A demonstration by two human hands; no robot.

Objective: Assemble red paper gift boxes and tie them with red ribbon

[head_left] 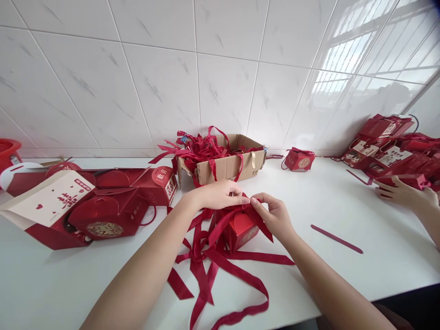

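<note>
A small red box stands on the white table, with a dark red ribbon at its top. My left hand pinches the ribbon between thumb and fingers above the box. Close beside it, my right hand also has its thumb and fingers closed on the ribbon, and the fingertips of both hands nearly meet. Ribbon ends hang down over the box's front. More loose ribbons lie tangled on the table in front of the box and to its left.
Behind my hands is a cardboard box of ribbons. Larger red boxes stand left. One small red box sits by the wall; a ribbon strip lies right. Another person's hands touch stacked red boxes far right.
</note>
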